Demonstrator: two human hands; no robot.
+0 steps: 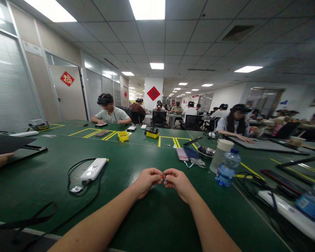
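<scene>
My left hand [147, 180] and my right hand [177, 182] meet above the green table [136, 224], fingertips pinched together. Between them sits a tiny orange object [163, 177], too small to name. Both hands are closed around it. Both forearms reach in from the bottom edge. A white power bank [93, 169] with a black cable lies to the left of my hands. A water bottle with a blue cap [228, 167] stands to the right.
A white cup [220, 154], a metal bowl [207, 151] and a folded cloth [193, 157] sit beyond my right hand. Yellow trays [123, 135] and tape lines mark the far table. People in headsets sit around. Another person's hand [0, 161] rests at far left. Cables and devices crowd the right.
</scene>
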